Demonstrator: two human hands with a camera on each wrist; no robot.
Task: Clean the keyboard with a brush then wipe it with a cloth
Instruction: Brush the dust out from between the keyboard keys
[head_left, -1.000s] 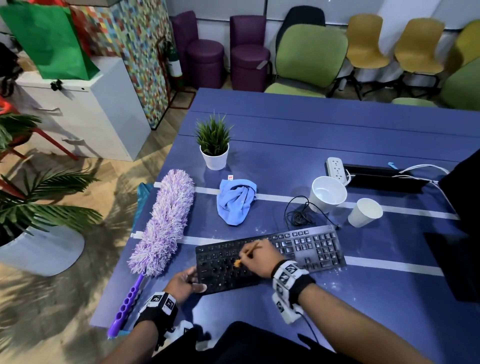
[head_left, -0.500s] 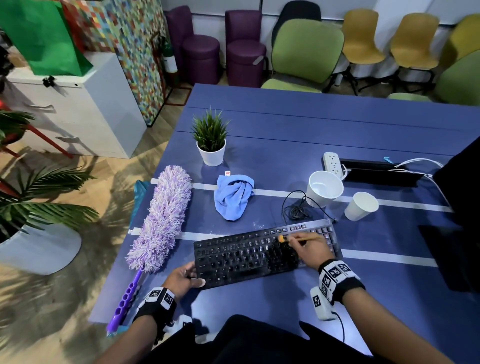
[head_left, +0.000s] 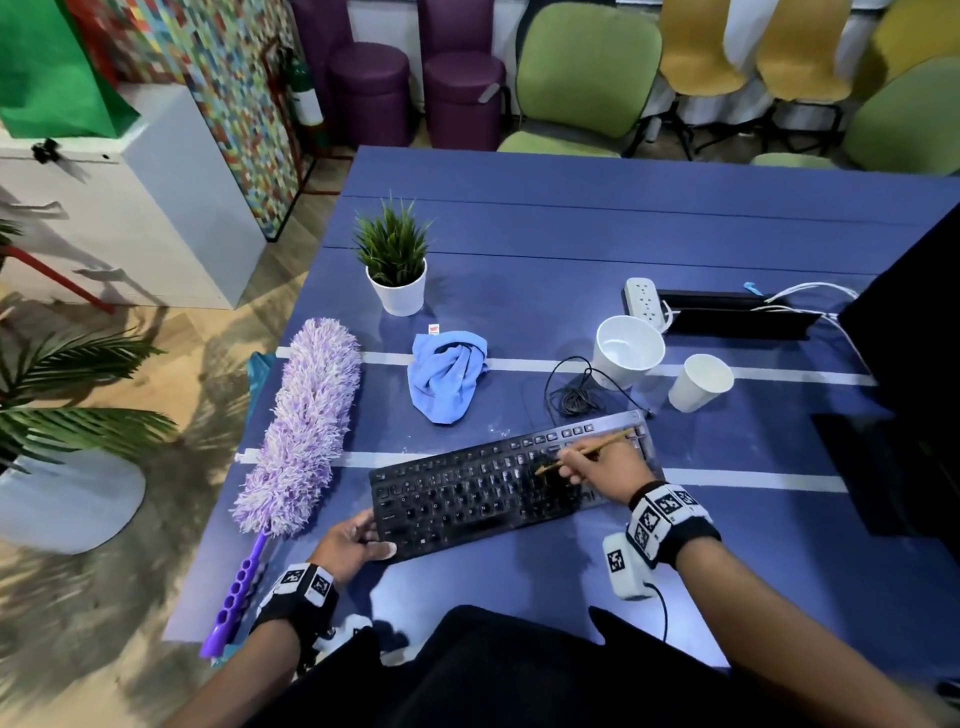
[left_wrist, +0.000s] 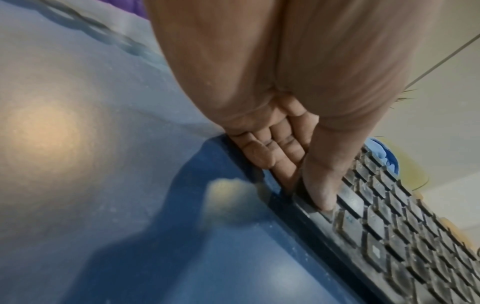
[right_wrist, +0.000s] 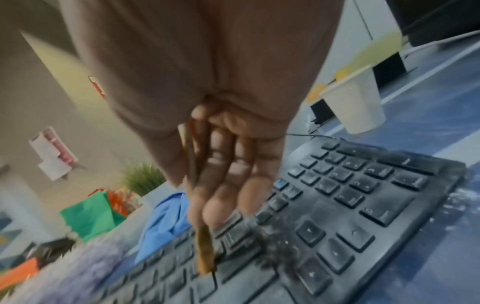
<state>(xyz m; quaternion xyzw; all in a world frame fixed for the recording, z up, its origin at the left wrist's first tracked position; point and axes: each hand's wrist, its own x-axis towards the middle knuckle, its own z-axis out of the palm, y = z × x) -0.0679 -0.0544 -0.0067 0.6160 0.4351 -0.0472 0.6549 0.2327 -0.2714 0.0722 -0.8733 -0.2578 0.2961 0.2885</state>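
Brush (head_left: 584, 456) tip beyond right-hand grip (head_left: 597, 465)

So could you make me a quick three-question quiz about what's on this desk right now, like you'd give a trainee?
1. True or false: the left hand grips the keyboard at its left end.
2. What does the right hand hold? A) blue cloth B) thin brush C) paper cup
3. Fill in: the blue cloth lies between the purple duster and the two white ____.

Key: 1 true. 2 B, the brush, its tip on the keys. 3 cups.
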